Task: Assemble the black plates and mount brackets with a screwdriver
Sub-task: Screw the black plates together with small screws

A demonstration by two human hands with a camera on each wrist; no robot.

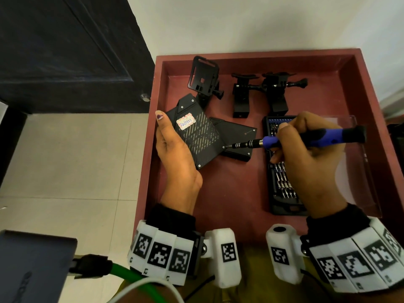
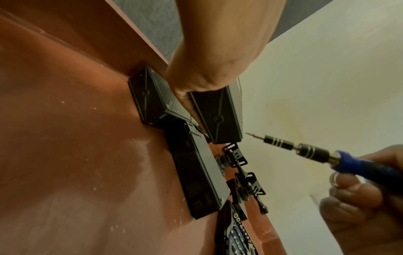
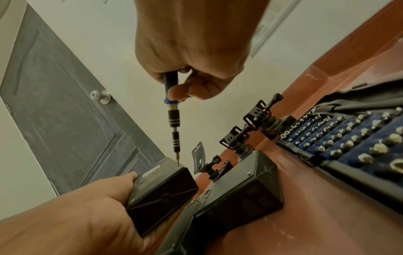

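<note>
My left hand (image 1: 172,145) grips a black perforated plate (image 1: 199,138) with a white label and holds it tilted above the red tray (image 1: 229,204). In my right hand (image 1: 306,158) is a blue and black screwdriver (image 1: 306,138), its tip at the screw on the plate's right corner. The right wrist view shows the screwdriver (image 3: 173,120) pointing down onto the held plate (image 3: 161,189). A second black plate (image 1: 238,136) lies flat in the tray, partly under the first. Three black mount brackets (image 1: 204,79) (image 1: 240,92) (image 1: 277,90) stand along the back of the tray.
An open bit case (image 1: 282,176) with several bits lies under my right hand, with its clear lid (image 1: 360,167) to the right. A dark door (image 1: 65,51) and tiled floor (image 1: 65,160) lie left of the tray. A green cable (image 1: 131,276) runs near my left wrist.
</note>
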